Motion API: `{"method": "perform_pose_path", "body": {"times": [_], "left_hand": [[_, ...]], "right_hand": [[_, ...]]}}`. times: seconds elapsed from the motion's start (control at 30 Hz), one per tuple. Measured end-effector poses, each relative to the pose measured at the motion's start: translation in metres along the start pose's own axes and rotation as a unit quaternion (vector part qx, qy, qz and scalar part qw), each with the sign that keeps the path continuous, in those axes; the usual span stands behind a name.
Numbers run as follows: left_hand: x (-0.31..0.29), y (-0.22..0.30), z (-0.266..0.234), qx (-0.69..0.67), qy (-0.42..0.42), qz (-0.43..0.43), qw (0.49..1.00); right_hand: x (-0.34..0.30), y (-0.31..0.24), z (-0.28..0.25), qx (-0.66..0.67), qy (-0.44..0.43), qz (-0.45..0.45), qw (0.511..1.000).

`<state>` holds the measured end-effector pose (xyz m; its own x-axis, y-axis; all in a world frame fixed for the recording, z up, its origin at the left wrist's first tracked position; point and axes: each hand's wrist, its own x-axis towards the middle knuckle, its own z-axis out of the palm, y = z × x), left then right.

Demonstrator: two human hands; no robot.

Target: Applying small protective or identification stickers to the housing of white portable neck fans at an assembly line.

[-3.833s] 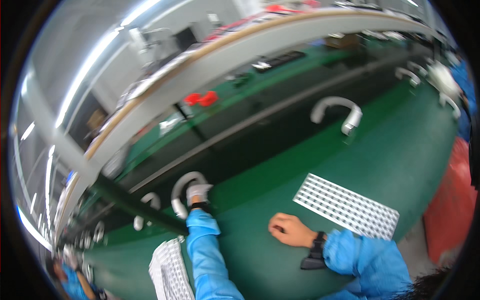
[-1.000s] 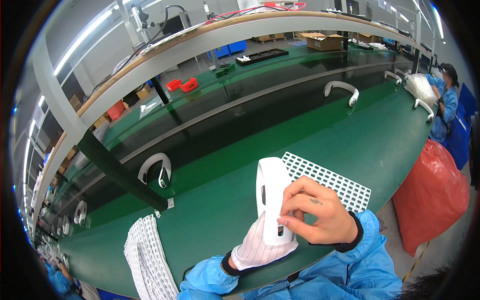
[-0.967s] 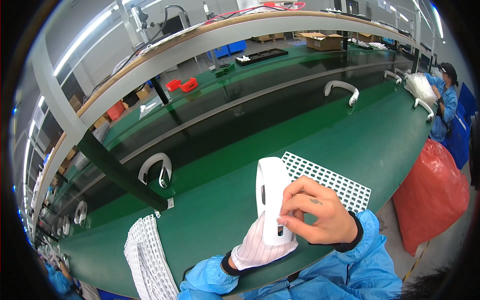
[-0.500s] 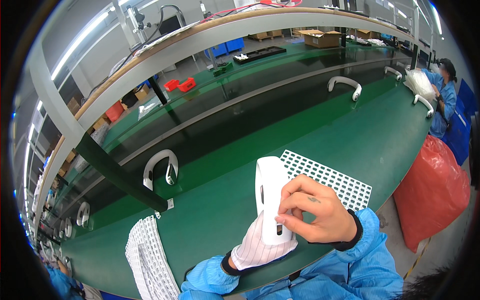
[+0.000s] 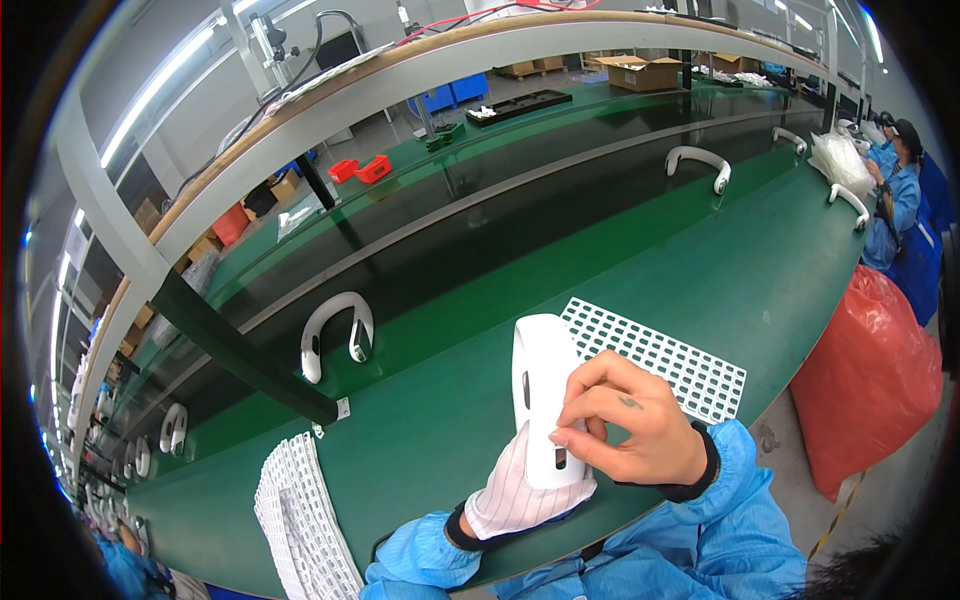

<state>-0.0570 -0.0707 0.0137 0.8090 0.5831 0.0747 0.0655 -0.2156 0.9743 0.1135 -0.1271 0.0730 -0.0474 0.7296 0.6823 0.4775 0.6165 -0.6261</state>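
Note:
My left hand (image 5: pixel 525 488), in a white striped glove, is closed around the lower end of a white curved neckband device (image 5: pixel 546 370) and holds it upright over the green table. Dark oblong windows show on the device's face and side. My bare right hand (image 5: pixel 635 415) lies against its front, thumb and index finger pinched together just above the lower window. Whatever is between those fingertips is too small to make out. Behind the device and my right hand lies a flat white sheet (image 5: pixel 665 352) with rows of dark oblong spots.
A stack of similar white sheets (image 5: pixel 298 510) lies at left. Beyond the table edge, a dark belt carries more white neckbands (image 5: pixel 337 325). A green post (image 5: pixel 245 350) supports the shelf overhead. At right stand a red bag (image 5: pixel 865 385) and a person in blue (image 5: pixel 900 195).
The neckbands on the belt have shifted to the right. My hands and the device have stayed nearly still.

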Motion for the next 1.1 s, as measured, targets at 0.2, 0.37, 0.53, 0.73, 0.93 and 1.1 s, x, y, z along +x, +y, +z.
{"method": "perform_pose_path", "body": {"times": [0.2,0.37,0.53,0.73,0.93,1.1], "left_hand": [[0.000,-0.010,0.002,0.004,0.030,0.042,0.999],[0.000,-0.032,-0.002,0.091,0.045,0.145,0.984],[0.004,-0.010,-0.006,0.200,0.052,0.196,0.959],[0.019,-0.024,-0.016,0.133,0.068,0.175,0.973],[0.094,-0.035,-0.073,0.524,0.074,0.347,0.774],[0.173,-0.078,-0.127,0.550,0.114,0.139,0.816]], "right_hand": [[-0.002,-0.001,0.004,0.009,0.013,0.023,1.000],[-0.007,0.006,0.011,0.119,0.039,0.073,0.989],[-0.007,0.007,0.012,0.181,0.058,0.115,0.975],[-0.006,0.030,0.018,0.065,0.084,0.104,0.989],[-0.009,0.099,0.032,0.246,0.223,0.227,0.915],[-0.024,0.159,0.039,0.147,0.219,0.261,0.929]]}}
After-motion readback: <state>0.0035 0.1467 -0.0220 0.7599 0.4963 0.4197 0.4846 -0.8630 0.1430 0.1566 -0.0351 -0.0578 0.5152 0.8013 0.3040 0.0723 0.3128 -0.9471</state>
